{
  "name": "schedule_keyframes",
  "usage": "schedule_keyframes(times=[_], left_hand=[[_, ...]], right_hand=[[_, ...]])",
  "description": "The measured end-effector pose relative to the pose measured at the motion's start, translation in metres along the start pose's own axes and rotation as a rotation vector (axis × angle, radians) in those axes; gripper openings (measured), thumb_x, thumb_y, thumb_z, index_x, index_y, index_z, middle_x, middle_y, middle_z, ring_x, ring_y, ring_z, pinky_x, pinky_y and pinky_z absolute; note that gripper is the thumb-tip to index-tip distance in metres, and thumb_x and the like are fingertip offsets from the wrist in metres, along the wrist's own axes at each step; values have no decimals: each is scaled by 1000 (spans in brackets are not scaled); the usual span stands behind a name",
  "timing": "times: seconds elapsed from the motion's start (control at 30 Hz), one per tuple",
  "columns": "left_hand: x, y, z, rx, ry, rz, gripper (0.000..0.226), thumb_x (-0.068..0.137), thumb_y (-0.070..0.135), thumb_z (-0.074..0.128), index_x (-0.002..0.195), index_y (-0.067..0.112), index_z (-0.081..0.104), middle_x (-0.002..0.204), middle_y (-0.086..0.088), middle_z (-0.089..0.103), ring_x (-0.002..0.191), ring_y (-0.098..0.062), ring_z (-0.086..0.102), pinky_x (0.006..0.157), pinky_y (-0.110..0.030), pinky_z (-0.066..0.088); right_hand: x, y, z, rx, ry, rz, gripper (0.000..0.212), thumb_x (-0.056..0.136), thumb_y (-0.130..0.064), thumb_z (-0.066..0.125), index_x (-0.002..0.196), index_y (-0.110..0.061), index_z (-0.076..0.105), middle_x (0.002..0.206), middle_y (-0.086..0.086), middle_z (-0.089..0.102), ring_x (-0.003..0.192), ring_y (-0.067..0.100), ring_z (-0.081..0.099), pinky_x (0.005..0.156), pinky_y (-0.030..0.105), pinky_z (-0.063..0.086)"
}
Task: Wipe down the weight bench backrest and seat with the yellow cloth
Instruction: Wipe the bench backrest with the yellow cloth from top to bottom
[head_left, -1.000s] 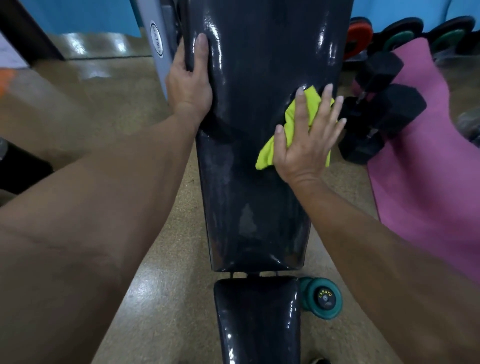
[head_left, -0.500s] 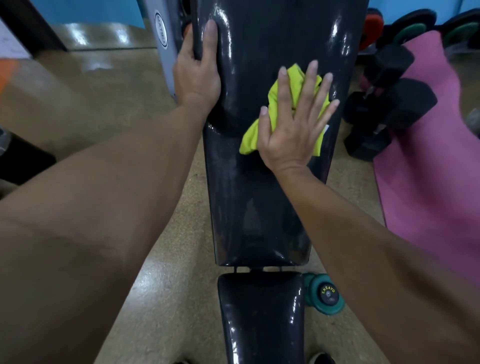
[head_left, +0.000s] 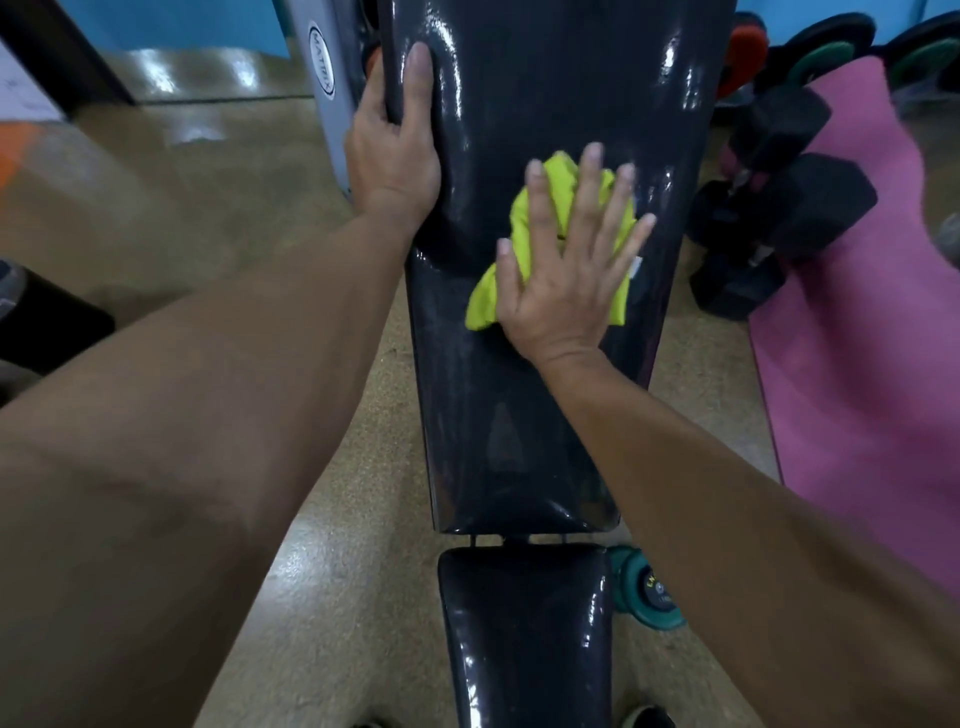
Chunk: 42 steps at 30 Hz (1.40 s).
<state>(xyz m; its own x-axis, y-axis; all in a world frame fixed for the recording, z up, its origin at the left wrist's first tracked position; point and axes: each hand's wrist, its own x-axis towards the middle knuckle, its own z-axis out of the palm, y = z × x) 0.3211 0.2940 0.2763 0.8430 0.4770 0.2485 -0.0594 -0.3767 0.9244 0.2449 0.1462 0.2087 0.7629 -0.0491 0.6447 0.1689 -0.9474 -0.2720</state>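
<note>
The right hand (head_left: 561, 270), fingers straight and spread, is pressing the cloth (head_left: 535, 228) flat mid-backrest (head_left: 519, 415) while the left hand (head_left: 395, 150) is gripping its left edge; even overlapping passes should be reaching both edges, then the seat (head_left: 524, 634).

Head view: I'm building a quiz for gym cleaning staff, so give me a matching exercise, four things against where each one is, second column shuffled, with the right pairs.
Things:
1. yellow cloth
2. left hand
3. pink mat
4. teal dumbbell

Places:
A. on the floor, right of the bench
B. on the floor beside the seat
C. pressed flat under the right hand
D. gripping the left edge of the backrest

Pairs: 1-C, 2-D, 3-A, 4-B
</note>
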Motion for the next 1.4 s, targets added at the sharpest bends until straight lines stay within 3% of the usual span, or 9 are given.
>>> schedule_keyframes(times=[0.17, 0.37, 0.43, 0.6, 0.8, 1.03, 1.17, 1.27, 1.4], left_hand=[[1, 2, -1, 1, 3, 0, 56, 98, 65, 47, 139, 30, 65, 124, 17, 73, 118, 0, 64, 106, -22, 48], [-2, 1, -2, 37, -21, 2, 50, 102, 62, 45, 137, 33, 66, 121, 20, 71, 115, 1, 62, 94, -8, 44], [-2, 1, -3, 31, -26, 10, 48, 103, 61, 45, 134, 32, 67, 116, 21, 71, 112, 3, 62, 91, -5, 43], [-2, 2, -4, -15, -7, 22, 63, 94, 72, 43, 136, 32, 66, 124, 17, 73, 120, -2, 64, 107, -26, 49], [-2, 1, -3, 25, -31, 16, 51, 101, 63, 44, 135, 32, 66, 118, 18, 73, 114, 0, 64, 100, -19, 49], [-2, 3, -3, -15, -7, 27, 47, 102, 59, 48, 132, 30, 70, 116, 19, 74, 111, 5, 65, 97, -14, 50], [-3, 2, -3, 12, -17, 28, 44, 104, 58, 47, 133, 32, 68, 110, 22, 72, 104, 11, 62, 86, -2, 44], [-4, 2, -4, 13, -24, 35, 45, 104, 58, 45, 132, 31, 68, 108, 23, 73, 104, 11, 63, 86, -3, 46], [-4, 4, -5, -5, -26, 29, 49, 103, 60, 46, 135, 29, 67, 112, 21, 74, 108, 9, 64, 92, -7, 48]], right_hand=[[-23, -3, 5, 19, -100, -286, 60, 102, -44, 54, 158, -27, 41, 166, 19, 30, 155, 45, 23, 123, 70, 9], [-9, -18, 8, -10, -13, -72, 57, 104, -43, 50, 158, -25, 42, 165, 20, 32, 154, 47, 25, 123, 70, 11], [-15, -38, 13, 1, 0, -122, 55, 104, -42, 50, 156, -24, 44, 164, 19, 35, 153, 46, 28, 123, 69, 14], [-38, -31, 18, -32, -46, -313, 54, 105, -43, 50, 156, -26, 45, 163, 16, 38, 152, 42, 33, 123, 65, 21], [-22, -46, 19, -17, 24, -98, 56, 101, -38, 55, 155, -23, 47, 162, 18, 38, 152, 45, 32, 123, 68, 16], [-61, -35, 23, -38, -136, -437, 54, 91, -35, 65, 144, -24, 59, 165, 15, 34, 154, 41, 28, 124, 65, 14], [-45, -30, 20, -43, -54, -355, 54, 99, -38, 59, 151, -26, 54, 163, 16, 39, 152, 41, 33, 123, 66, 19], [-39, -53, 23, -37, -20, -250, 42, 100, -33, 53, 140, -24, 64, 161, 14, 41, 151, 41, 35, 121, 67, 24], [-52, -56, 28, -15, -132, -362, 41, 90, -27, 60, 130, -23, 66, 166, 13, 34, 155, 40, 27, 125, 66, 13]])
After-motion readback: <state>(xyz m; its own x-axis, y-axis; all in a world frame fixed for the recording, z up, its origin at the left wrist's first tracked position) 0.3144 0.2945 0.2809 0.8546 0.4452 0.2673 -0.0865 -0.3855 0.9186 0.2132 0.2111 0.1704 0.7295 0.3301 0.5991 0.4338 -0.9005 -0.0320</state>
